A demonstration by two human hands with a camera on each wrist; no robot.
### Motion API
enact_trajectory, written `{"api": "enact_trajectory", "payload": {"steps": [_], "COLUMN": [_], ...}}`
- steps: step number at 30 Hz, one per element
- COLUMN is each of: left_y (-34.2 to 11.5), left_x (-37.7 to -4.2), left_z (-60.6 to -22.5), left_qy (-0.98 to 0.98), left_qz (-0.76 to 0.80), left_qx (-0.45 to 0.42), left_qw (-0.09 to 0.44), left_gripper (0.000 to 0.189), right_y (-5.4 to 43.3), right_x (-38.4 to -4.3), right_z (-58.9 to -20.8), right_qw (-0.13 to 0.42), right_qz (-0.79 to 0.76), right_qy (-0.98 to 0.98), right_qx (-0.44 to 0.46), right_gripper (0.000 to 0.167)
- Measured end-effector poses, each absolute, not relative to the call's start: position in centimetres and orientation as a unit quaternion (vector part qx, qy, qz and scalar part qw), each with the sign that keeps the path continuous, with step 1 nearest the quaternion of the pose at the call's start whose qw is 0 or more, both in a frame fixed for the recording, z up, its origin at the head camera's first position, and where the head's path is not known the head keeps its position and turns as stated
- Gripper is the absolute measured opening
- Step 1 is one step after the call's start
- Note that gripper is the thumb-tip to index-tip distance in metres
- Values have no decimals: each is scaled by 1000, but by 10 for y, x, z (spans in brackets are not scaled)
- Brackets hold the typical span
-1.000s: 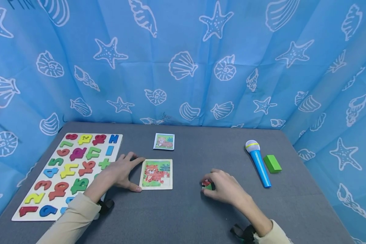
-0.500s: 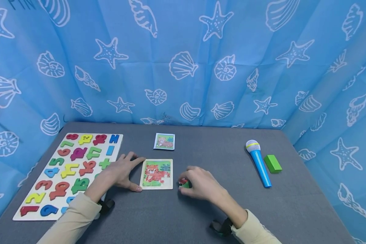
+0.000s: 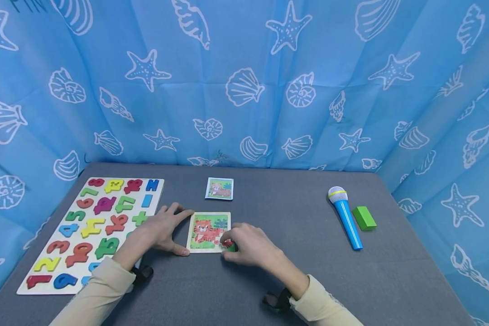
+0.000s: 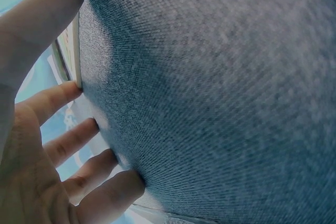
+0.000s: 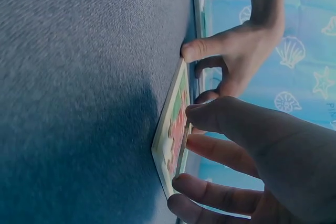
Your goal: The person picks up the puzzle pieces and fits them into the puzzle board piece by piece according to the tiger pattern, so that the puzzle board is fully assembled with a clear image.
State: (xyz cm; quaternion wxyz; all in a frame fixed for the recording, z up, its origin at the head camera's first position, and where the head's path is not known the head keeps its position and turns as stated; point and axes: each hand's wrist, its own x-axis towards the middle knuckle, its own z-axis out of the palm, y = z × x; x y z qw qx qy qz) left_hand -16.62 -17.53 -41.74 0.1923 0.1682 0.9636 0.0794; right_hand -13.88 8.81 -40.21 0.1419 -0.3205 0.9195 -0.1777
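A square wooden tiger puzzle board point(image 3: 208, 214) lies flat on the grey table. My left hand point(image 3: 165, 230) rests along its left side, thumb at the near corner and index finger at the far one, with the other fingers spread on the table in the left wrist view. Over the board's lower right corner, my right hand point(image 3: 250, 246) pinches a red and green puzzle piece point(image 3: 229, 245) between thumb and fingers. From the right wrist view, the piece is a thin slab point(image 5: 183, 153) held tilted above the board; whether it touches cannot be made out.
At the left lies a white number board point(image 3: 75, 253) with coloured numerals, partly under my left forearm. A small tiger picture card point(image 3: 219, 189) sits behind the puzzle. A blue toy microphone point(image 3: 347, 224) and a green block point(image 3: 364, 218) lie on the right.
My right hand has carried the puzzle piece leftward across the table, from well right of the board to over its lower right corner. My left hand and the board have stayed put.
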Motion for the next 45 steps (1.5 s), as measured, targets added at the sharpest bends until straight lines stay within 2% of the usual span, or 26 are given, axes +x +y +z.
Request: {"api": "enact_trajectory", "payload": {"steps": [5, 45], "left_y": [-175, -176], "left_x": [-166, -165], "left_z": [-417, -420], "left_qy": [964, 964], "left_qz": [77, 81], "left_qx": [170, 173], "left_qw": [190, 186], "left_gripper": [112, 112], "right_y": [81, 71], "right_x": [-140, -140], "right_z": [-405, -415], "right_qw": [149, 83], "right_qz": [-180, -159], "right_qy": [919, 939], "right_qx": [-317, -293], "right_gripper": [26, 25]}}
